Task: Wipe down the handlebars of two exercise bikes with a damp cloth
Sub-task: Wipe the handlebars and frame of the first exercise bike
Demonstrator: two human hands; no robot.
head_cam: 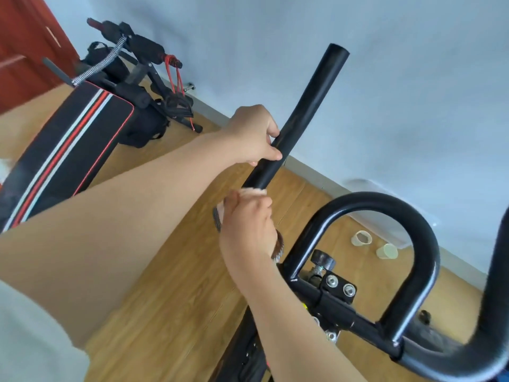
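The exercise bike's left handlebar (311,97) is a black foam-covered bar rising toward the wall. My left hand (253,133) grips it around its middle. Just below, my right hand (248,230) grips a cloth (218,219) wrapped round the lower part of the same bar; the cloth's dark striped edges and a pale rim show around my fingers. A glossy black U-shaped loop (385,202) of the handlebars stands to the right. The foam-covered right handlebar (493,285) curves up at the frame's right edge.
A black sit-up bench (68,150) with red and white stripes stands at the left, with a red door (22,51) behind it. Two paper cups (361,238) lie on the wooden floor by the pale wall. A black adjustment knob (322,259) sits under the loop.
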